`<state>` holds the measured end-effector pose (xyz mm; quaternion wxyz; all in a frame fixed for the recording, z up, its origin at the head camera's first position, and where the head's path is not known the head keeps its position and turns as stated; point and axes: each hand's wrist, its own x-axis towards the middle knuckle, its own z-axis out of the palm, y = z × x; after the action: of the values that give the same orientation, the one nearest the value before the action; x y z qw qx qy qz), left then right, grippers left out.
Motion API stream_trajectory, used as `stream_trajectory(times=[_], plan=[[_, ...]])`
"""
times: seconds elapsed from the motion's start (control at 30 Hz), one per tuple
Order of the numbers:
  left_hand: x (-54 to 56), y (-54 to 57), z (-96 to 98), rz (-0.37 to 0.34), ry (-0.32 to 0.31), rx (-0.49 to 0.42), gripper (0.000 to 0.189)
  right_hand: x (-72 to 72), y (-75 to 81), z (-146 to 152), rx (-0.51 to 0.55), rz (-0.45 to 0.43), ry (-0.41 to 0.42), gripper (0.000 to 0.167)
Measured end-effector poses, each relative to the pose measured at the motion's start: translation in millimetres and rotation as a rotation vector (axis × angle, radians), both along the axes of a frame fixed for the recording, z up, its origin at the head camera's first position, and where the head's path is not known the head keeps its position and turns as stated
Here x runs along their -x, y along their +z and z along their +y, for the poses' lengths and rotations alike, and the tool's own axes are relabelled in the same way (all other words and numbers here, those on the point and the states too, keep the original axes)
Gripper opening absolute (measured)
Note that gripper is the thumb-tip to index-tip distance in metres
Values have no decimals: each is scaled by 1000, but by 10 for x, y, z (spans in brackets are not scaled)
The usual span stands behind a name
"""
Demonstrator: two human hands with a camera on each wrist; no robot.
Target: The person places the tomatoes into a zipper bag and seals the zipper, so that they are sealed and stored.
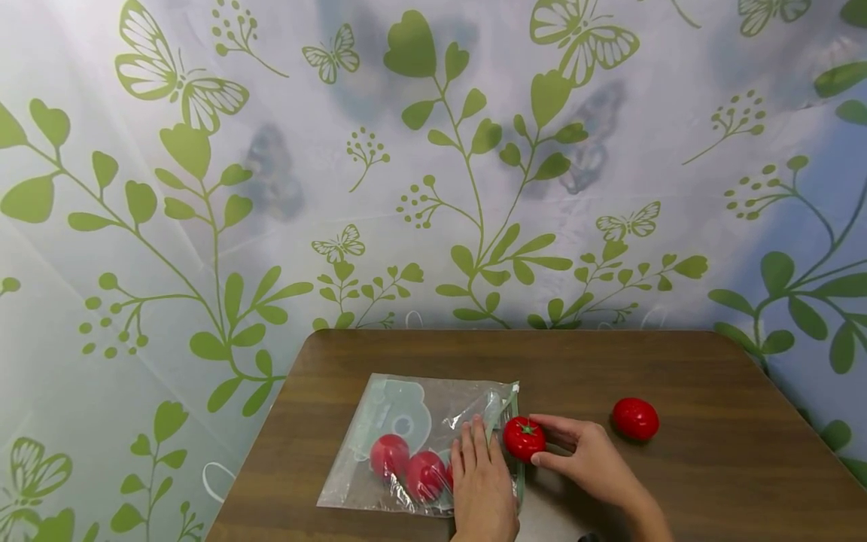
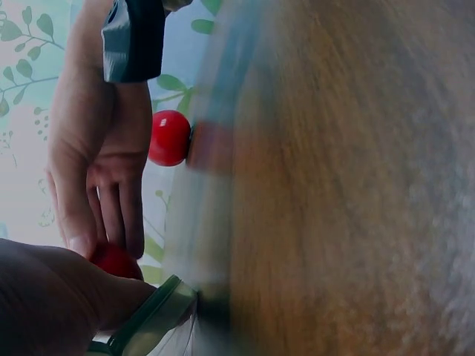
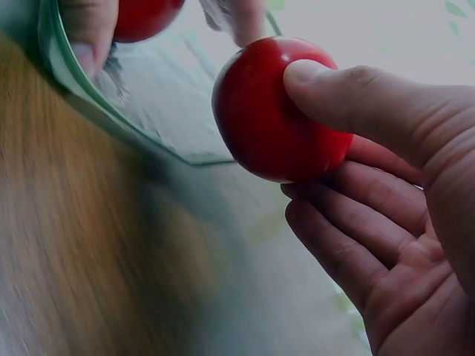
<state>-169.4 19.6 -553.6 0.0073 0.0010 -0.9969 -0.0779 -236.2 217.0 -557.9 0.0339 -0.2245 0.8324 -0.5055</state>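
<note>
My right hand (image 1: 585,455) pinches a red toy tomato (image 1: 524,438) with a green stem top, thumb on one side and fingers on the other. The tomato (image 3: 271,111) is right at the mouth of a clear zip bag (image 1: 359,482) with a green zip edge. My left hand (image 1: 482,482) rests on the bag near that mouth, its fingers extended. Seen from the right wrist, the green rim (image 3: 82,93) bows apart between the left thumb and fingers. Inside the bag lie red tomatoes (image 1: 389,456), one partly hidden by the left hand.
Another red tomato (image 1: 635,419) lies on the brown wooden table (image 1: 731,467), to the right of my right hand. Behind the table's far edge hangs a pale curtain (image 1: 379,196) printed with green leaves and butterflies.
</note>
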Motion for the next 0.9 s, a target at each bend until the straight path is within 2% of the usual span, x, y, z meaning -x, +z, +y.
stream_trajectory(times=[0.3,0.5,0.73,0.9], plan=[[-22,-5,9,31,7,5,107,47,-47,-251,-30,-1,21,62],[-58,-26,-2,100,-6,47,104,33,-15,-421,-119,105,12,57],[-82,-23,-12,154,-19,75,104,15,-26,-590,-261,237,-79,53],[-77,-14,-14,151,-23,68,101,21,-13,-578,-277,203,-78,54]])
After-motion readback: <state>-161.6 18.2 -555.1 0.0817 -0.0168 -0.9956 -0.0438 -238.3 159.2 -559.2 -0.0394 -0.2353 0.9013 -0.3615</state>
